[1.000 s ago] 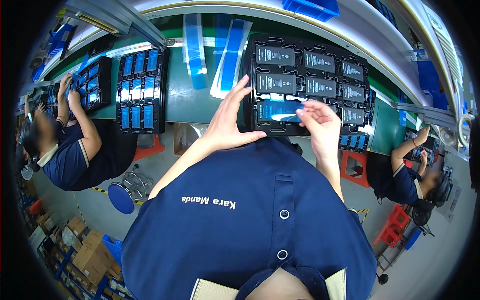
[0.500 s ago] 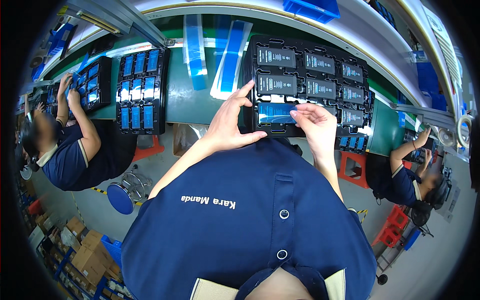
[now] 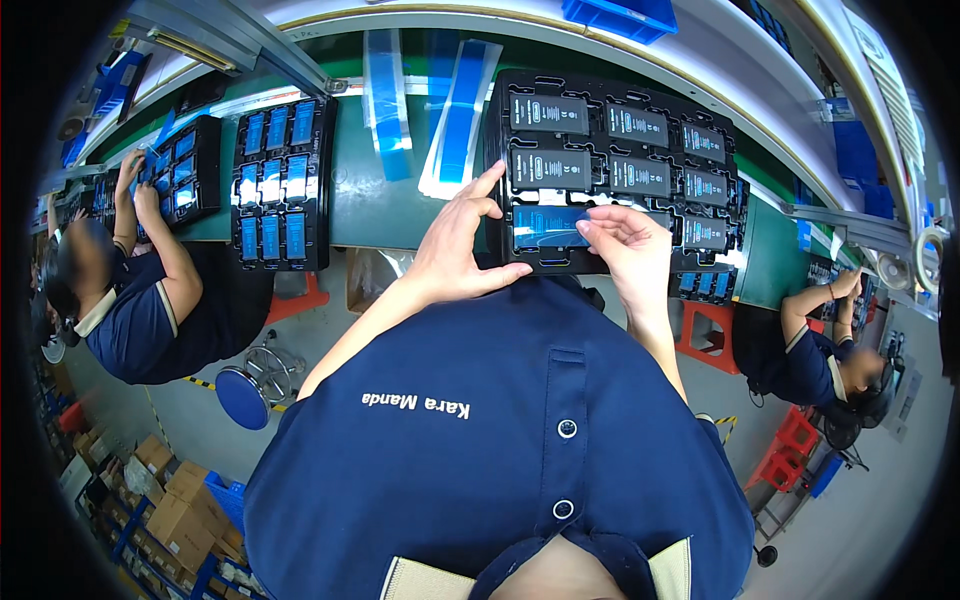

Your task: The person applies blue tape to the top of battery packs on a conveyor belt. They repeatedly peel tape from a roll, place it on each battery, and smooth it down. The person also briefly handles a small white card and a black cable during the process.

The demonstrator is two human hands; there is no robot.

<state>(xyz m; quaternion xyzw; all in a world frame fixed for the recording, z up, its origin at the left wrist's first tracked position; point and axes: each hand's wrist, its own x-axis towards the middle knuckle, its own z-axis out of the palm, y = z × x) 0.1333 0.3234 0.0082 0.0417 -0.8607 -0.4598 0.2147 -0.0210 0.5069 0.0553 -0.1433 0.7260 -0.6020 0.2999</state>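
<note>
A black molded tray [image 3: 494,125] sits in front of me, with several dark flat battery packs [image 3: 550,170] lying in its pockets in rows. Over the pack in the near left pocket lies a shiny blue film [image 3: 545,228]. My right hand [image 3: 636,252] pinches the right end of this film between thumb and fingertips. At the tray's left side, my left hand [image 3: 455,248] is spread, its index finger on the left edge and its thumb along the near left corner. It holds nothing.
Blue film strips on clear backing [image 3: 466,110] lie left of the tray on the green table [image 3: 355,205]. Farther left stands another black tray [image 3: 328,150] of blue-covered packs. Co-workers sit on both sides. A blue bin [image 3: 625,18] rests on the shelf above.
My right hand has shifted very slightly left, still pinching the film's end. My left hand stays at the tray's edge. The co-worker on the right has moved their hands.
</note>
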